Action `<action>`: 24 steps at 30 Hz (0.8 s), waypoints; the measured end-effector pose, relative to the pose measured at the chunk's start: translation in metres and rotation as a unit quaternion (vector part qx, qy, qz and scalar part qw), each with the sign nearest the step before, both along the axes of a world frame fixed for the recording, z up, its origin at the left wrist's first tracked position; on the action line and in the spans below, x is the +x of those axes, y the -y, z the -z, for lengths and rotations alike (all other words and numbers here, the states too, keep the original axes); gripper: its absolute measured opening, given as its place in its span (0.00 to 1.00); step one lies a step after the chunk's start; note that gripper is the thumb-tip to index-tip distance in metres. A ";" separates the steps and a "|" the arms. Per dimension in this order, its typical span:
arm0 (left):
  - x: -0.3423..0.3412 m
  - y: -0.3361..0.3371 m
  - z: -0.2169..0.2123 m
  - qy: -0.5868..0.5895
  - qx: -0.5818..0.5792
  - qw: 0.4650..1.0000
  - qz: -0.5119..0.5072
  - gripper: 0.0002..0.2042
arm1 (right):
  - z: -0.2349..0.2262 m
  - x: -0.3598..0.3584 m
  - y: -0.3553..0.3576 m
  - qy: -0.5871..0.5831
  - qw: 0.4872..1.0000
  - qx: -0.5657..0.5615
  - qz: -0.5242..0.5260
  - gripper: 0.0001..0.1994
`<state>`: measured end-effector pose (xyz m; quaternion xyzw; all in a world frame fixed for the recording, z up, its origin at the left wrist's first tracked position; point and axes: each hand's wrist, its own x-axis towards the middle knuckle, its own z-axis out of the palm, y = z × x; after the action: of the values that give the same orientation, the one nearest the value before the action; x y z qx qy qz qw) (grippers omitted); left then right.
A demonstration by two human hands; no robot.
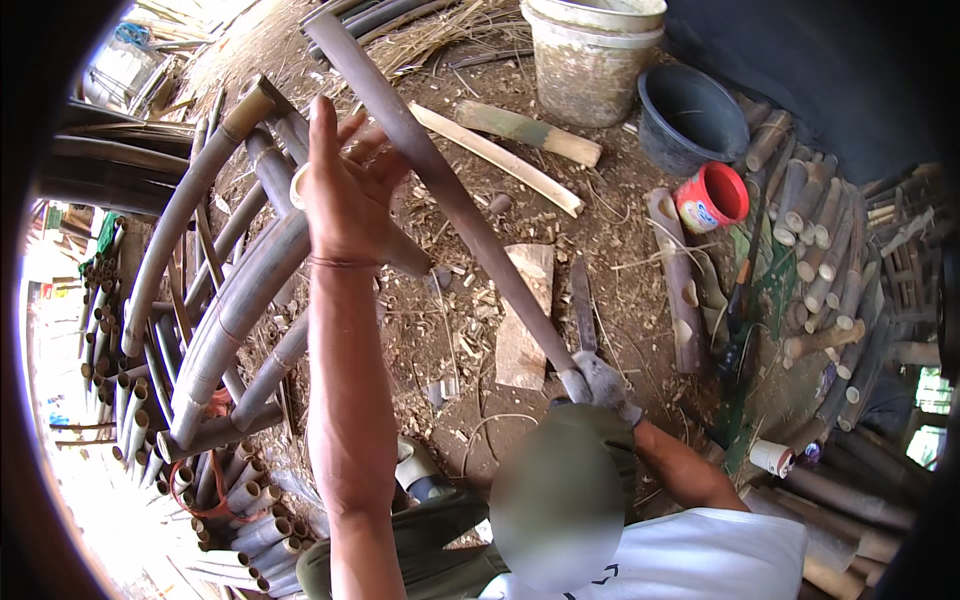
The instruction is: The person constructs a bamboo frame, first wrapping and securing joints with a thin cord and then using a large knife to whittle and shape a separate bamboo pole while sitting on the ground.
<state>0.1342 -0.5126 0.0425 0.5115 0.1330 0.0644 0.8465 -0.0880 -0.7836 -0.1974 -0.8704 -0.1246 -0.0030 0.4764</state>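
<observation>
A long, dark bamboo pole (455, 200) slants across the view from the upper left down to my right hand. My bare left hand (348, 195) is raised beside its upper part, fingers apart and reaching toward it. The fingertips seem to meet the pole, but no wrapped grip shows. Near the pole's lower end, my right hand (602, 385), in a grey glove, is closed on a machete. The machete's blade (582, 300) points away from me over the ground. The glove hides the handle, and I cannot tell whether that hand also grips the pole.
Left stands a curved bamboo frame (255, 270), close to my left forearm. Split bamboo pieces (530, 132) and a flat wooden slab (525, 320) lie on the chip-strewn soil. Beyond are a dirty white bucket (590, 70), a dark tub (690, 120) and a red container (712, 197). Cut bamboo (825, 240) is stacked right.
</observation>
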 end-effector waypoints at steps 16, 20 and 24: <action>-0.094 0.060 -0.054 0.233 0.257 0.936 0.060 0.15 | 0.040 -0.002 -0.010 -0.070 0.986 -0.146 -0.038 0.27; -0.090 0.040 -0.089 0.292 0.338 0.886 -0.123 0.16 | 0.058 -0.008 0.005 -0.216 0.907 -0.302 0.198 0.46; -0.075 0.064 -0.093 0.395 0.343 0.837 -0.159 0.21 | 0.086 -0.012 0.025 -0.216 0.912 -0.307 0.165 0.44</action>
<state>0.0592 -0.5762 0.1353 0.6722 -0.1632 0.4360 0.5757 -0.1004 -0.8089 -0.2839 -0.9612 0.1320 0.1450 0.1939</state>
